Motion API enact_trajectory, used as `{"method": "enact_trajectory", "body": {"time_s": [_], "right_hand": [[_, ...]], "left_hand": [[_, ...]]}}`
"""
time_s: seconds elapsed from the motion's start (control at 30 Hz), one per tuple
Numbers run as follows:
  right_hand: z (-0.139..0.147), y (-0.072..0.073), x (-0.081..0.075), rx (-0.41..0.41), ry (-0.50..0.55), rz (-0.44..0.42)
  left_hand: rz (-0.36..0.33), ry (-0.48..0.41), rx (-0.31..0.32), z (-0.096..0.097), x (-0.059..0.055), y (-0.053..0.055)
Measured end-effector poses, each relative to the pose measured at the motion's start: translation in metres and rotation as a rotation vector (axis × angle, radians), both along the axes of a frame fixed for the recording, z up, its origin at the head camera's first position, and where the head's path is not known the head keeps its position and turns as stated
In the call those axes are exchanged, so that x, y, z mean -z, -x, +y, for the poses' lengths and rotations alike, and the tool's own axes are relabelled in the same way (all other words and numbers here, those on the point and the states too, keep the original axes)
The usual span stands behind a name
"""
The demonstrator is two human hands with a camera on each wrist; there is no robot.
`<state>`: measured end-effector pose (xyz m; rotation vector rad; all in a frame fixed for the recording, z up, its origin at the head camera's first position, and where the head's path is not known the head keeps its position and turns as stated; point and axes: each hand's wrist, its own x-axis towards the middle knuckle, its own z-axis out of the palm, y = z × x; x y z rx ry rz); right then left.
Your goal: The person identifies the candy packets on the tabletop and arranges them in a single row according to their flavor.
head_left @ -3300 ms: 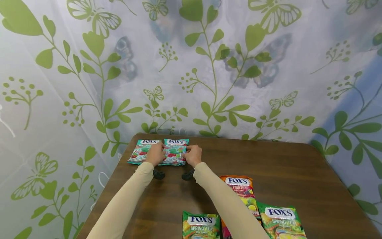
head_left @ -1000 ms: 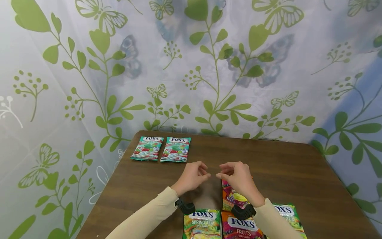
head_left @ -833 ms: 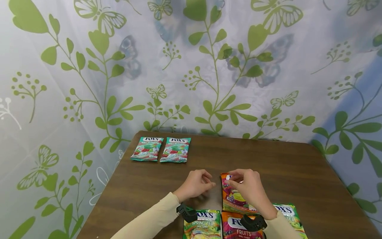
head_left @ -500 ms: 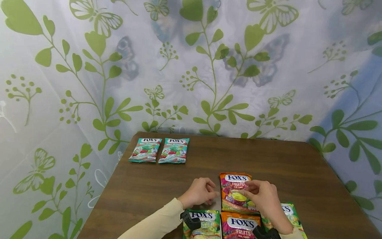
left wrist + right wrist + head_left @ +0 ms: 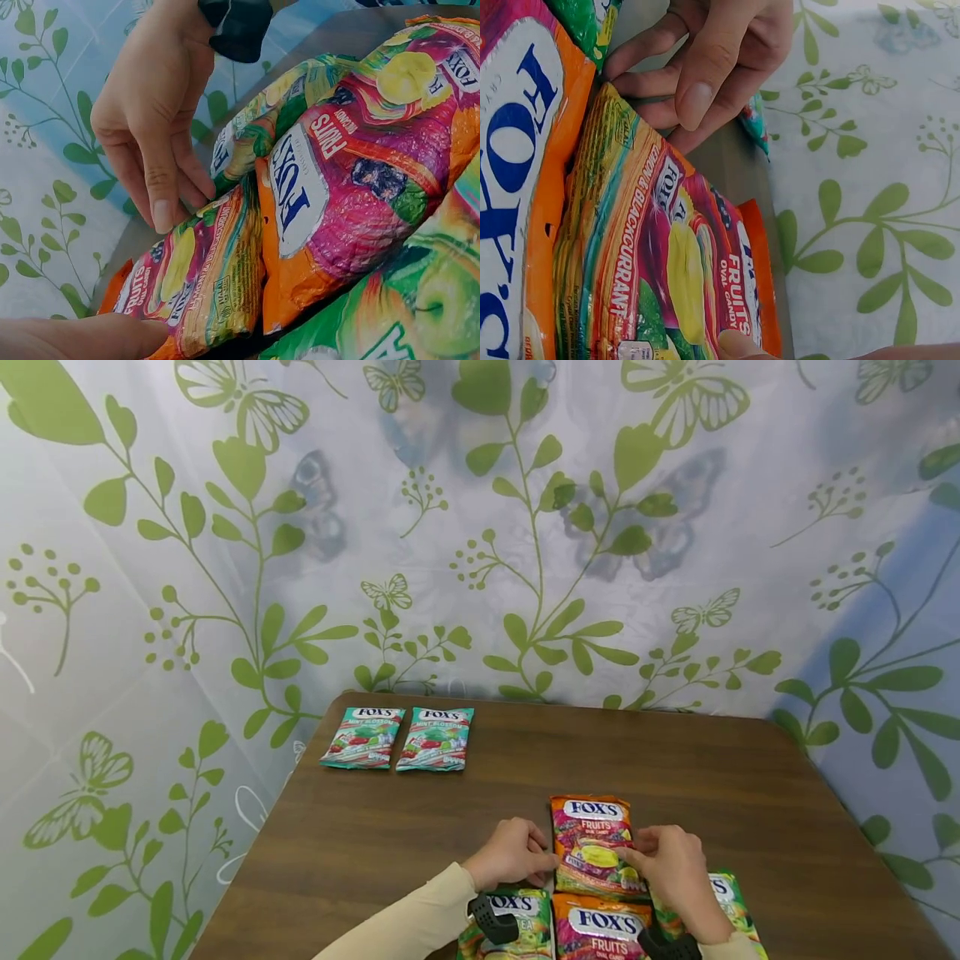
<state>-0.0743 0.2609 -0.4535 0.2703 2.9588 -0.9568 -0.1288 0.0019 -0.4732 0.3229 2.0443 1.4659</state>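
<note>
An orange and purple bag of Fox's fruits candy [image 5: 592,852] lies face up on the brown table. My left hand [image 5: 513,853] is at its left edge, fingers bent loosely and thumb tip close to the wrapper. At the opposite edge is my right hand [image 5: 675,872], its thumb overlapping the bag's side. In the right wrist view, the left hand [image 5: 712,67] shows a gap between thumb and fingers beside the bag's corner. The right hand [image 5: 154,97] reaches down to the bag's far edge in the left wrist view.
Below lies a second fruits bag [image 5: 603,935], with green spring tea bags on its left [image 5: 528,939] and right [image 5: 731,897], partly covered by my wrists. Two teal mint blossom bags [image 5: 363,739] sit side by side at the table's back left corner. A patterned curtain [image 5: 480,527] hangs behind.
Both hands have left the mint blossom bags, which now lie apart from each other. They have come down and right to either side of the upper fruits bag, the right hand uncovering its front.
</note>
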Motion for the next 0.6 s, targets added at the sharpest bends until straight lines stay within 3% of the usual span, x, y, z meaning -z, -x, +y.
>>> {"method": "enact_trajectory", "body": {"time_s": [0.3,0.6], "right_hand": [[0.0059,0.0067,0.0045,-0.014,0.025,-0.051],[0.0008,0.0067,0.0058,0.021,0.070,-0.073]], "left_hand": [[0.005,-0.020,-0.005,0.0094,0.0016,-0.0027],[0.015,-0.028,-0.011,0.0096,0.0047,-0.0029]]}}
